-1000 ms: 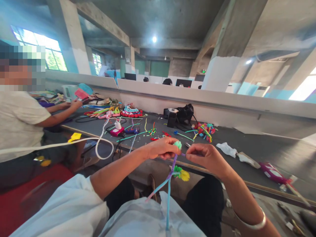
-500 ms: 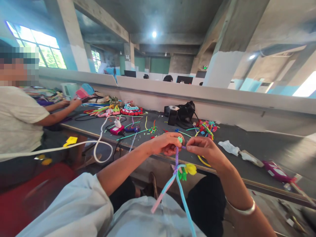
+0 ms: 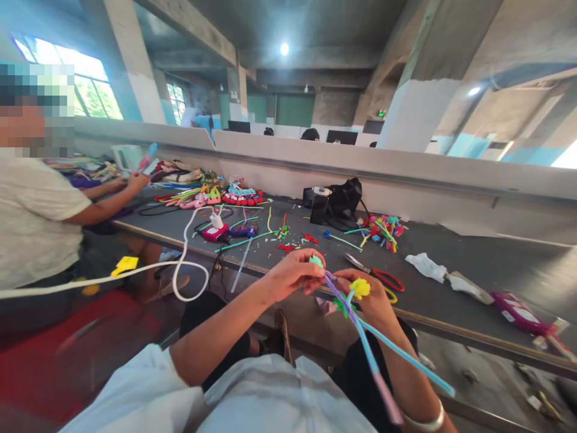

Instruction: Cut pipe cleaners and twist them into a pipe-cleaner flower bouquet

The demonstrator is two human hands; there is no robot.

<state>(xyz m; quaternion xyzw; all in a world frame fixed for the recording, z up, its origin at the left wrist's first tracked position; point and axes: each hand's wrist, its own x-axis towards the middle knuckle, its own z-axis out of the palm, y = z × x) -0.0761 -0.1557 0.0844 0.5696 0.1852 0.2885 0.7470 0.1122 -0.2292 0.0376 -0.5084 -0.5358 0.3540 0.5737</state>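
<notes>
My left hand (image 3: 298, 273) pinches the top of a pipe-cleaner flower spray, at its mint-green flower (image 3: 316, 261). A purple pipe-cleaner stem (image 3: 339, 293) runs from there down to the right. Light-blue stems (image 3: 408, 356) and a pink-ended stem (image 3: 386, 397) fan out below it. A yellow flower (image 3: 360, 288) and a green flower (image 3: 343, 305) branch off partway. My right hand (image 3: 374, 307) is closed on the purple stem near its top; its fingers are partly hidden behind the yellow flower.
Red- and yellow-handled scissors (image 3: 378, 276) lie at the table edge just beyond my right hand. Pipe-cleaner scraps (image 3: 283, 233) are scattered ahead. A pink glue gun (image 3: 518, 313) is at right. A white cable (image 3: 180, 264) loops at left, near a seated co-worker (image 3: 40, 210).
The flower spray has swung from hanging down to slanting down right. My right hand has moved lower, behind the yellow flower. The scissors have come into view. The co-worker's pink-and-blue piece has turned.
</notes>
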